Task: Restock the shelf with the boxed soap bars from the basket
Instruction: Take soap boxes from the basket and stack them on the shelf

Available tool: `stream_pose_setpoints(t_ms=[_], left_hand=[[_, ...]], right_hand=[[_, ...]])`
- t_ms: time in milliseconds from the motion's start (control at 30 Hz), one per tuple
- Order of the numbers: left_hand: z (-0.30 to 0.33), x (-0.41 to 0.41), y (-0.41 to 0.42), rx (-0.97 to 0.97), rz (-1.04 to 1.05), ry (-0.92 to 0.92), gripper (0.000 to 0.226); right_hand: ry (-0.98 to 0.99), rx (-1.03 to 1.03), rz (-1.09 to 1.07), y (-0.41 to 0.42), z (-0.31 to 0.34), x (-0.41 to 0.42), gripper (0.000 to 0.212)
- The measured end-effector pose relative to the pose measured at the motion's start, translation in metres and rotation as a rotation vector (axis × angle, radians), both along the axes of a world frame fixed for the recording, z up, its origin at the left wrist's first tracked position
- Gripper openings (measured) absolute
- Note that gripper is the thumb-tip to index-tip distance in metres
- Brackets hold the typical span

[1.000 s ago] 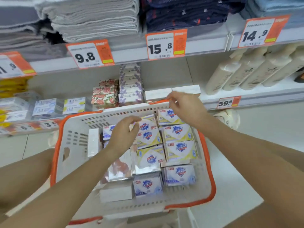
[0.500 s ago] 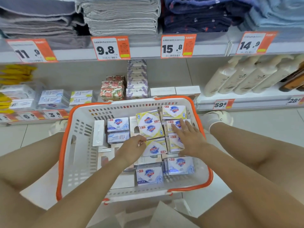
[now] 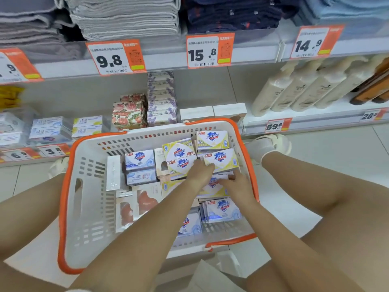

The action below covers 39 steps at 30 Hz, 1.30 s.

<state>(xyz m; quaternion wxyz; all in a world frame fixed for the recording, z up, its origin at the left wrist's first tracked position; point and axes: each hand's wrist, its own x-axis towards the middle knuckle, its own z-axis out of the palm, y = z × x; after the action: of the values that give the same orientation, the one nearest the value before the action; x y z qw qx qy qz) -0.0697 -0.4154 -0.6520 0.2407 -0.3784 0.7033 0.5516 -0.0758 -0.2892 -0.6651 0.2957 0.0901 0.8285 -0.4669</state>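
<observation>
Shelf (image 3: 210,60), left end: grey folded towels (image 3: 126,15) above, orange-and-white price tags (image 3: 115,57) on its lip. Lower tier holds flat blue-white and yellow-white soap boxes (image 3: 88,126), long axes running left-right, stacked two high; beside them floral cartons (image 3: 128,112) and a taller lavender stack (image 3: 161,98). Two plain white cartons (image 3: 212,112) sit just behind the basket's far rim.

Basket (image 3: 84,207): white slotted plastic, rectangular, orange rim, resting between the person's knees on the tiled floor. Its left third is bare grid. A slim white carton (image 3: 113,172) stands on edge near the left wall. Blue boxes (image 3: 140,160), glossy card, lie flat with long axes left-right, logos upright to the viewer. Pink-window cartons (image 3: 145,199) lie nearer the viewer.

Centre: yellow boxes (image 3: 180,153), rectangular, tilted slightly; the top one's logo reads upside down.

Left hand (image 3: 201,172): reaches across to the yellow stack, fingers curled over a box edge; whether it is gripping cannot be told.

Right hand (image 3: 237,183): close beside the left, fingers bent down onto a yellow box (image 3: 212,184) beneath; the grasp itself is hidden.

Right: more yellow boxes (image 3: 212,139) against the far wall, blue ones (image 3: 223,209) near the front. Cream pump bottles (image 3: 294,87) lean on the shelf further right.
</observation>
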Motion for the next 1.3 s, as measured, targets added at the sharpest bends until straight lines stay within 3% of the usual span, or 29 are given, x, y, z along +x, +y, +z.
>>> stream_pose_setpoints(t_ms=[167,267,333,433,567,667,833,967,1067,1200,1300], left_hand=[[-0.012,0.003,-0.009,-0.166,-0.067,0.003,0.052],[-0.013,-0.003,-0.004,-0.470,-0.332,0.117,0.058],[-0.012,-0.003,-0.003,-0.606,-0.519,0.169,0.062],[-0.011,-0.005,-0.003,-0.692,-0.664,0.154,0.067],[-0.010,-0.005,-0.007,-0.698,-0.666,0.161,0.071],[-0.002,0.004,-0.020,-0.592,-0.569,0.206,0.076],[0.019,0.036,-0.069,-0.242,-0.222,0.272,0.067],[0.029,0.073,-0.115,-0.097,0.078,0.300,0.052],[0.035,0.101,-0.144,0.032,0.255,0.323,0.053],[0.048,0.127,-0.171,0.318,0.496,0.399,0.053],[0.056,0.135,-0.188,0.429,0.627,0.485,0.048]], right_hand=[[-0.084,0.074,0.022,-0.013,-0.005,0.013,0.052],[0.006,0.202,0.182,-0.010,-0.006,0.023,0.087],[0.050,0.286,0.328,-0.007,-0.009,0.028,0.099],[0.186,0.402,0.498,-0.001,-0.016,0.028,0.090],[0.267,0.502,0.664,0.003,-0.015,0.023,0.070],[0.200,0.469,0.749,0.005,-0.004,0.013,0.070],[0.000,0.222,0.718,0.004,0.025,-0.001,0.081],[-0.121,0.072,0.562,-0.005,0.030,-0.001,0.077],[-0.226,-0.179,0.359,-0.017,0.044,-0.003,0.060],[-0.259,-0.419,0.212,-0.045,0.066,-0.007,0.051],[-0.286,-0.548,0.135,-0.071,0.076,-0.006,0.051]])
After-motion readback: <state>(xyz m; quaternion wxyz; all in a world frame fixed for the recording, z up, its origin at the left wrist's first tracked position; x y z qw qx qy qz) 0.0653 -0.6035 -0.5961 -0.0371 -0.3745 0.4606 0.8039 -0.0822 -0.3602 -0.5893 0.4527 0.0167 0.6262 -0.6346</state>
